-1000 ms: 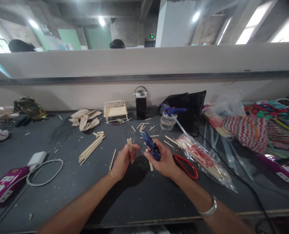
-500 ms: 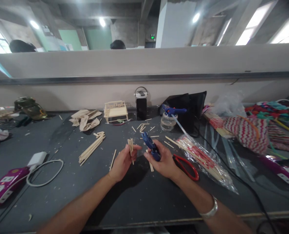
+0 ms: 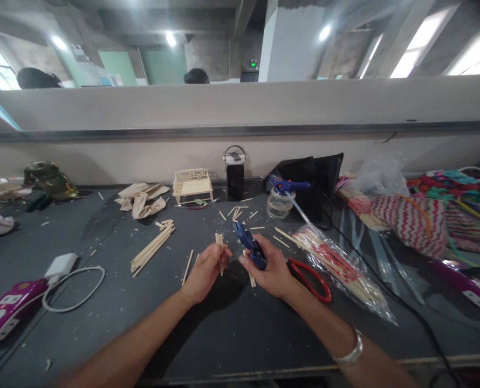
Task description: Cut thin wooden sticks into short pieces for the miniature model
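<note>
Several short wooden sticks (image 3: 219, 247) stand bunched in my left hand (image 3: 204, 269), which is closed around them. My right hand (image 3: 273, 269) grips a blue hand tool (image 3: 249, 243) resembling pliers or a cutter, its head pointing up and left. Below the tool, a few more sticks (image 3: 251, 279) show beside my right fingers; whether they are held or lie on the table I cannot tell. Short cut pieces (image 3: 237, 212) are scattered beyond my hands. A pile of longer sticks (image 3: 153, 247) lies to the left, and a single stick (image 3: 187, 267) rests near my left hand.
A small wooden furniture model (image 3: 193, 186) stands at the back. To the right are red-handled scissors (image 3: 316, 283), a plastic bag of sticks (image 3: 345, 264) and a glue gun (image 3: 288, 184) on a glass jar (image 3: 279, 206). A purple power strip (image 3: 11, 307) lies at left.
My left fingers, the index stretched out earlier, are now curled in around the stick bundle. The bundle has shifted slightly. My right hand with the blue tool has barely moved.
</note>
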The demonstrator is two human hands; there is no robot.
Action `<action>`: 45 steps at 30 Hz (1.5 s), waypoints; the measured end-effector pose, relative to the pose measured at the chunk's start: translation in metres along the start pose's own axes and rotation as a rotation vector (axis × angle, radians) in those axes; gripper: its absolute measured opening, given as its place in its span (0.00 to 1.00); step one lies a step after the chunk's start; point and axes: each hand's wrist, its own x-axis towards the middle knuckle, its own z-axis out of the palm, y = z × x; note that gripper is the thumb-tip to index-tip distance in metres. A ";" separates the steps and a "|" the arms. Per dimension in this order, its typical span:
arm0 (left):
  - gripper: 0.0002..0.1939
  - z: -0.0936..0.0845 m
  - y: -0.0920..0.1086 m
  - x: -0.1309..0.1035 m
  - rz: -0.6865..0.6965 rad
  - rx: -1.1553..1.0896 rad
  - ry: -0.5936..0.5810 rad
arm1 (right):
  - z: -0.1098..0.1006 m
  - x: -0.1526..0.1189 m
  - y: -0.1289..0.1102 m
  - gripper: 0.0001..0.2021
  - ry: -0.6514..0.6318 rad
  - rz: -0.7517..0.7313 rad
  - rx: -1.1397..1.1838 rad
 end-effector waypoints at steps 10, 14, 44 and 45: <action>0.25 -0.001 -0.002 0.002 -0.005 -0.089 -0.019 | 0.002 -0.001 0.003 0.13 0.008 -0.005 -0.013; 0.20 -0.001 -0.001 0.001 -0.003 -0.120 -0.020 | 0.001 -0.001 0.002 0.13 0.015 -0.002 -0.014; 0.19 0.012 0.019 -0.014 -0.206 -0.088 -0.276 | -0.005 -0.001 -0.013 0.14 0.040 0.148 0.415; 0.19 0.013 0.019 -0.015 -0.235 -0.097 -0.304 | -0.007 -0.001 -0.014 0.15 0.043 0.140 0.444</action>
